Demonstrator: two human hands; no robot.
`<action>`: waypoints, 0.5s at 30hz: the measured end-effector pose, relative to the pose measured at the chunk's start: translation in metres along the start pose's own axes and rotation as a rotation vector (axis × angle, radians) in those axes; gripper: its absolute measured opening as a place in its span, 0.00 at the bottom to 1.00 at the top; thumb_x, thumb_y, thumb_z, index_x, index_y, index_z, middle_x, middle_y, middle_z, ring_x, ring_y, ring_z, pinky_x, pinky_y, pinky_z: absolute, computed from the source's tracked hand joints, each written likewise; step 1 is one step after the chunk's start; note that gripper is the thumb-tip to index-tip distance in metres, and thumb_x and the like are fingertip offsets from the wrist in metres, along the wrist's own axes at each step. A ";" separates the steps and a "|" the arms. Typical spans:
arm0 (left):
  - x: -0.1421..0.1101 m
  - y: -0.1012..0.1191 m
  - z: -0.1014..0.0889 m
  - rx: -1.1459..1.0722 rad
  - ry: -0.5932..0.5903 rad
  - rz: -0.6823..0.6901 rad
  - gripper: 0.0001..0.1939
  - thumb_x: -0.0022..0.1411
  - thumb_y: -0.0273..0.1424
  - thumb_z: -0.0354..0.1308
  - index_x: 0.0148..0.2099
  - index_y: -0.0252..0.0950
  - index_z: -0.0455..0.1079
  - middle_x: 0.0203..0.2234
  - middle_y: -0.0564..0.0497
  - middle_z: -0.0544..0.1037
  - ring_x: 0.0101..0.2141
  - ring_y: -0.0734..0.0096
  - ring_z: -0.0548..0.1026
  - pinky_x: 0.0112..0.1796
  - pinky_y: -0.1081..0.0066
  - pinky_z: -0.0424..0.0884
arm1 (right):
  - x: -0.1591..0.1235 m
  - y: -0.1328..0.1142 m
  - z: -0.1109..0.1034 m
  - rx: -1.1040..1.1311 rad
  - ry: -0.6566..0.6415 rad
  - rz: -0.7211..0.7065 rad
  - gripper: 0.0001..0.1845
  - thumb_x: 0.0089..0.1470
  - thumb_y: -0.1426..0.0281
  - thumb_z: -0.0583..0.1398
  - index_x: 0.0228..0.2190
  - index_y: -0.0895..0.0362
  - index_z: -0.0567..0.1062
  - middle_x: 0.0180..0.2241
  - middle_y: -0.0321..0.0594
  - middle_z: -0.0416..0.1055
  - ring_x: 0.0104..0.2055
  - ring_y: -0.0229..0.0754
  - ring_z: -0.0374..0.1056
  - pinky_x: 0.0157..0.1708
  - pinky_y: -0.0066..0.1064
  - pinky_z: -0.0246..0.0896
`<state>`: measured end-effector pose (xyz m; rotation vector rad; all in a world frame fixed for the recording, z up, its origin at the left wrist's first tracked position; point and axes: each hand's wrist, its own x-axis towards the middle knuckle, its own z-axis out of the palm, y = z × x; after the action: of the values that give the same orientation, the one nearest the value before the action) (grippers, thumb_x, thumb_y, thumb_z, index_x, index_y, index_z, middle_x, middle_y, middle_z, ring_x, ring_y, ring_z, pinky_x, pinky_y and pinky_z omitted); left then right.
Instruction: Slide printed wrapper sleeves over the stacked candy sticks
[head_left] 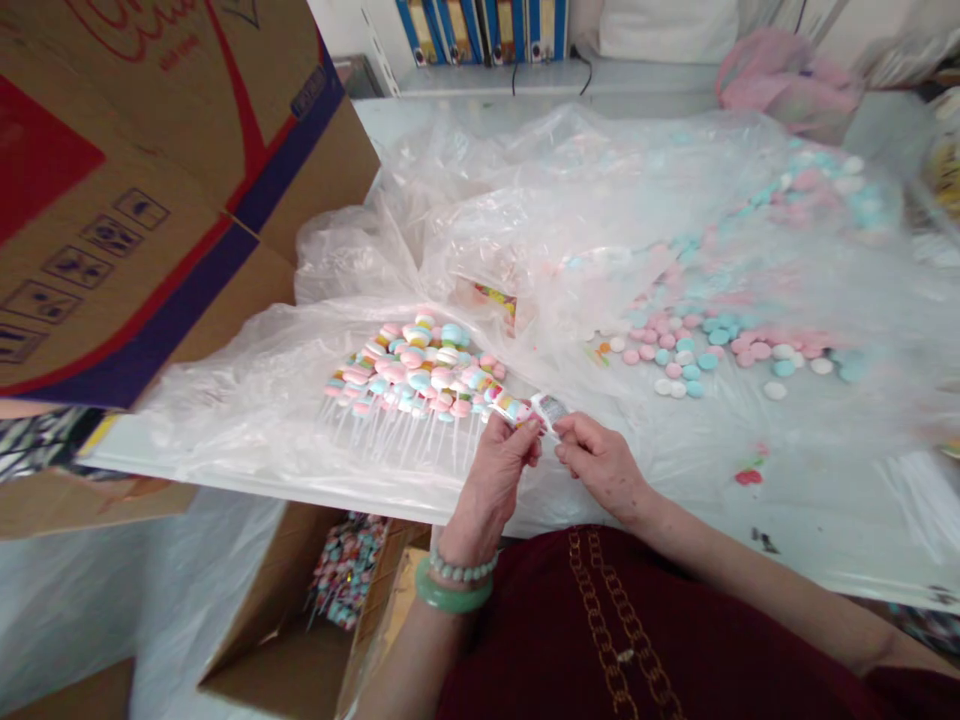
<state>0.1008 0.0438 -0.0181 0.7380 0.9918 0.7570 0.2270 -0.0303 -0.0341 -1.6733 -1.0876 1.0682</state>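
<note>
My left hand (499,470) is closed round a wrapped candy skewer (508,404), a row of pastel pieces that points up and to the left. My right hand (604,468) pinches at the near end of it, beside a small clear wrapper piece with grey print (551,408). Exactly what sits between the right fingertips is hidden. Just left of my hands lies a heap of candy skewers (420,368) in pink, white and blue, their white sticks facing me.
Loose pastel candies (690,350) lie at the right, partly under clear plastic sheeting (600,190). A large cardboard box (187,180) stands at the left. Below the table edge, an open carton (262,600) holds more candy skewers. A pink bag (787,80) sits at the back.
</note>
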 end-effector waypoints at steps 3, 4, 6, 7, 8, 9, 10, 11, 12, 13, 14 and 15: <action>-0.007 0.000 0.002 -0.045 -0.054 -0.081 0.18 0.46 0.29 0.67 0.40 0.35 0.67 0.17 0.60 0.66 0.15 0.84 0.59 0.17 0.79 0.51 | -0.003 -0.001 0.003 -0.120 0.047 -0.091 0.20 0.51 0.72 0.55 0.48 0.54 0.68 0.20 0.28 0.63 0.24 0.37 0.62 0.29 0.28 0.57; -0.009 -0.002 0.002 -0.054 -0.069 -0.119 0.19 0.45 0.28 0.66 0.40 0.35 0.67 0.16 0.60 0.66 0.14 0.84 0.59 0.17 0.79 0.50 | -0.004 0.000 0.004 -0.156 0.060 -0.115 0.23 0.52 0.72 0.55 0.51 0.54 0.67 0.20 0.29 0.64 0.24 0.37 0.63 0.29 0.28 0.58; -0.011 -0.008 0.002 -0.055 -0.093 -0.183 0.17 0.44 0.26 0.65 0.39 0.34 0.67 0.15 0.60 0.65 0.14 0.85 0.57 0.17 0.80 0.49 | -0.004 0.001 0.007 -0.229 0.077 -0.165 0.26 0.53 0.72 0.54 0.54 0.54 0.65 0.22 0.31 0.67 0.26 0.39 0.65 0.31 0.29 0.59; -0.012 -0.011 0.001 -0.050 -0.096 -0.201 0.16 0.44 0.25 0.64 0.37 0.34 0.66 0.15 0.61 0.64 0.14 0.85 0.57 0.17 0.80 0.49 | -0.003 0.002 0.008 -0.261 0.076 -0.194 0.25 0.54 0.73 0.53 0.54 0.54 0.66 0.25 0.33 0.70 0.28 0.40 0.66 0.33 0.30 0.60; -0.013 -0.013 0.000 -0.045 -0.098 -0.209 0.13 0.44 0.25 0.63 0.35 0.34 0.66 0.14 0.61 0.63 0.13 0.85 0.55 0.17 0.80 0.48 | -0.003 0.003 0.009 -0.286 0.061 -0.228 0.23 0.54 0.73 0.53 0.53 0.53 0.68 0.28 0.36 0.73 0.31 0.40 0.68 0.35 0.31 0.61; -0.014 -0.015 -0.001 -0.039 -0.101 -0.218 0.11 0.44 0.25 0.62 0.33 0.34 0.66 0.13 0.61 0.61 0.13 0.85 0.53 0.16 0.79 0.46 | -0.003 0.003 0.010 -0.307 0.034 -0.269 0.21 0.55 0.73 0.52 0.50 0.53 0.71 0.31 0.38 0.74 0.34 0.41 0.69 0.37 0.31 0.62; -0.015 -0.016 -0.002 -0.035 -0.106 -0.228 0.09 0.44 0.24 0.61 0.32 0.34 0.66 0.12 0.62 0.59 0.12 0.85 0.51 0.15 0.79 0.44 | -0.003 0.002 0.010 -0.326 -0.002 -0.313 0.18 0.57 0.73 0.52 0.47 0.54 0.73 0.34 0.40 0.75 0.36 0.42 0.70 0.39 0.31 0.62; -0.016 -0.015 -0.003 -0.038 -0.112 -0.233 0.09 0.44 0.23 0.60 0.32 0.34 0.66 0.11 0.63 0.58 0.12 0.85 0.51 0.15 0.79 0.44 | -0.003 0.002 0.010 -0.346 -0.036 -0.358 0.17 0.58 0.73 0.51 0.43 0.54 0.75 0.36 0.41 0.75 0.38 0.42 0.70 0.40 0.31 0.62; -0.018 -0.013 -0.005 -0.049 -0.121 -0.236 0.11 0.43 0.23 0.61 0.33 0.34 0.68 0.12 0.62 0.60 0.12 0.85 0.52 0.16 0.79 0.46 | -0.004 0.001 0.010 -0.368 -0.060 -0.397 0.16 0.59 0.74 0.50 0.41 0.54 0.76 0.37 0.41 0.76 0.39 0.42 0.70 0.41 0.31 0.62; -0.020 -0.011 -0.006 -0.069 -0.137 -0.236 0.14 0.43 0.22 0.62 0.36 0.34 0.69 0.14 0.60 0.65 0.13 0.84 0.57 0.17 0.79 0.51 | -0.004 0.001 0.009 -0.390 -0.072 -0.428 0.17 0.60 0.74 0.49 0.40 0.54 0.76 0.37 0.42 0.76 0.39 0.42 0.70 0.41 0.31 0.62; -0.022 -0.008 -0.008 -0.098 -0.155 -0.231 0.17 0.43 0.23 0.64 0.39 0.35 0.71 0.19 0.57 0.70 0.17 0.81 0.64 0.20 0.79 0.58 | -0.006 0.001 0.008 -0.413 -0.067 -0.454 0.17 0.61 0.74 0.49 0.40 0.55 0.77 0.36 0.42 0.76 0.39 0.42 0.70 0.41 0.31 0.62; -0.023 -0.006 -0.010 -0.130 -0.170 -0.223 0.18 0.44 0.25 0.65 0.41 0.35 0.72 0.24 0.53 0.74 0.24 0.77 0.70 0.25 0.77 0.64 | -0.007 0.001 0.007 -0.432 -0.052 -0.482 0.17 0.61 0.74 0.48 0.41 0.55 0.76 0.36 0.42 0.76 0.40 0.42 0.70 0.42 0.31 0.62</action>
<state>0.0853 0.0234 -0.0164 0.5580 0.8459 0.5500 0.2187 -0.0357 -0.0354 -1.5807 -1.7408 0.5931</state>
